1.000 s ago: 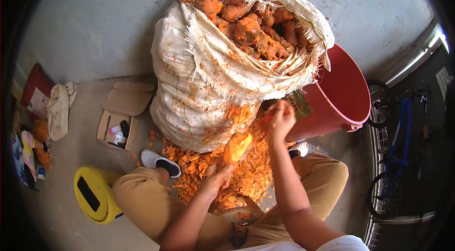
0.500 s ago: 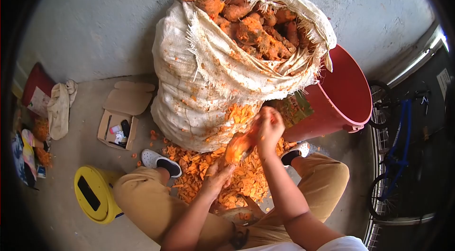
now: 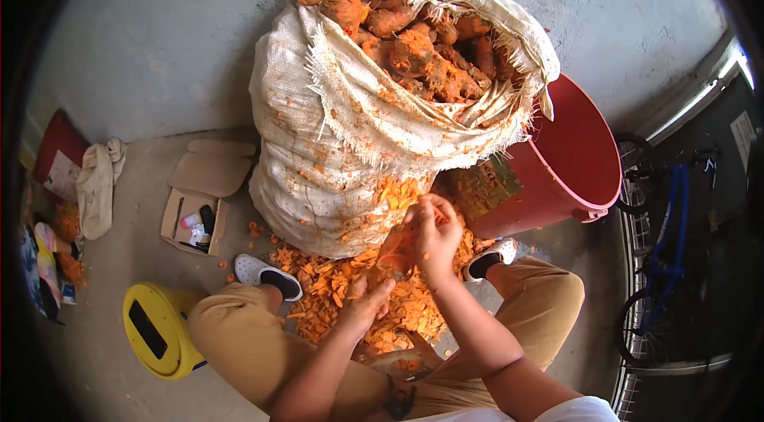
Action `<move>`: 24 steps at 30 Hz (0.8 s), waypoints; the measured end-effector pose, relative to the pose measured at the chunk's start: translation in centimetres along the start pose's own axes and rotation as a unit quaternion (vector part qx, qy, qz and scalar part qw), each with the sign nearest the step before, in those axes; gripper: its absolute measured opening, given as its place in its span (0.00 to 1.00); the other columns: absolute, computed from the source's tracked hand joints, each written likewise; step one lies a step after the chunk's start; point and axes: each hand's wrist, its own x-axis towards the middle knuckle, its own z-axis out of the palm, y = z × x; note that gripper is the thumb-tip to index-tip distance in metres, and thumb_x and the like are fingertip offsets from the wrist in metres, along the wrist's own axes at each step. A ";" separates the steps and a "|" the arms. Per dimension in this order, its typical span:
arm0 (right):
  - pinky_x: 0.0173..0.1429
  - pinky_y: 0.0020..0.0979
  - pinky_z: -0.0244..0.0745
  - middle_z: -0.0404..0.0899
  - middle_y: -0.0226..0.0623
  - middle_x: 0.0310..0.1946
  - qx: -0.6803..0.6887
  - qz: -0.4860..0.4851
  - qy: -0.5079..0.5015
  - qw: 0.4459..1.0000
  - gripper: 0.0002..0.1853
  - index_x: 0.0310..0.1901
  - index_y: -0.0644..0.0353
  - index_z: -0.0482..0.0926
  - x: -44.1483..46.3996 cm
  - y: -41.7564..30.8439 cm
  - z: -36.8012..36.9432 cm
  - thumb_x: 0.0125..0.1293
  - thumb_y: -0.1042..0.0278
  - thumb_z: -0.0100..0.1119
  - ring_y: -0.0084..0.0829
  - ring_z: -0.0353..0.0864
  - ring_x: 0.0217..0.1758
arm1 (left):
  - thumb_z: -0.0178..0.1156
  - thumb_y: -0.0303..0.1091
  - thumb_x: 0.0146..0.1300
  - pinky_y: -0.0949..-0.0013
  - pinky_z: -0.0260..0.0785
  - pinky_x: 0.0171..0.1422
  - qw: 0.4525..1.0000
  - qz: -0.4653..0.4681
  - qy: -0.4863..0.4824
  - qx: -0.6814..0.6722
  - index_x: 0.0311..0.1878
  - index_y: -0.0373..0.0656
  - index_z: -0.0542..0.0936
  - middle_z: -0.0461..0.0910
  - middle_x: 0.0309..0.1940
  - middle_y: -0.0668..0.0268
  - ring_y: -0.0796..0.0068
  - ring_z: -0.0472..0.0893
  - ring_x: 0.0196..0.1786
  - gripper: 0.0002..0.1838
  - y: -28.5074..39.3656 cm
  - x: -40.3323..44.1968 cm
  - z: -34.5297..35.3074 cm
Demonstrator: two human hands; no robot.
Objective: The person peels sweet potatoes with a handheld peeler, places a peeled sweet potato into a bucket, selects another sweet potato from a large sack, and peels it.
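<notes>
Between sack [image 3: 298, 159] and knees [image 3: 239, 312], left hand [image 3: 366, 304] has its grip clamped on a root [image 3: 395, 256]; right hand's [image 3: 436, 237] grip is unclear. Bucket [image 3: 521, 191] limits room rightward.

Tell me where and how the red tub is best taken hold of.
I would grip the red tub by its rim beside the small lug, coming from the person's near right, fingers inside and thumb outside. The rim is exposed there and the lug juts out, whereas the white sack overhangs the tub's left side.
</notes>
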 end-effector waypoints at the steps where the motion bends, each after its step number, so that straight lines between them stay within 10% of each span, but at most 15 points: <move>1: 0.20 0.18 0.64 0.74 0.33 0.19 0.025 0.047 0.001 0.999 0.09 0.37 0.67 0.70 -0.1 0.1 0.0 0.63 0.70 0.46 0.17 0.69 0.17 | 0.55 0.39 0.56 0.83 0.56 0.17 1.000 0.004 0.000 0.010 0.39 0.41 0.68 0.68 0.23 0.73 0.87 0.64 0.16 0.13 0.1 0.0 -0.1; 10: 0.20 0.20 0.63 0.74 0.34 0.18 0.059 0.065 0.155 0.984 0.09 0.34 0.67 0.71 5.7 5.5 -3.9 0.62 0.68 0.49 0.18 0.67 0.15 | 0.55 0.39 0.56 0.83 0.58 0.19 0.999 -0.008 -0.004 0.034 0.41 0.40 0.70 0.72 0.26 0.73 0.89 0.65 0.19 0.15 -0.4 0.3 0.5; 19: 0.19 0.20 0.65 0.73 0.35 0.17 0.061 0.103 0.083 0.989 0.10 0.31 0.68 0.71 7.6 7.0 -3.6 0.61 0.67 0.50 0.21 0.68 0.15 | 0.56 0.39 0.56 0.77 0.65 0.27 0.995 0.029 0.009 0.094 0.46 0.37 0.69 0.76 0.35 0.68 0.83 0.70 0.25 0.19 0.3 0.4 -0.1; 24: 0.18 0.20 0.66 0.72 0.33 0.16 0.060 0.012 0.201 0.978 0.09 0.32 0.67 0.71 12.7 5.7 -9.0 0.61 0.68 0.49 0.20 0.69 0.15 | 0.57 0.37 0.54 0.78 0.63 0.27 0.923 0.171 0.059 0.340 0.49 0.34 0.66 0.75 0.33 0.67 0.83 0.69 0.24 0.23 -0.5 -0.4 -2.8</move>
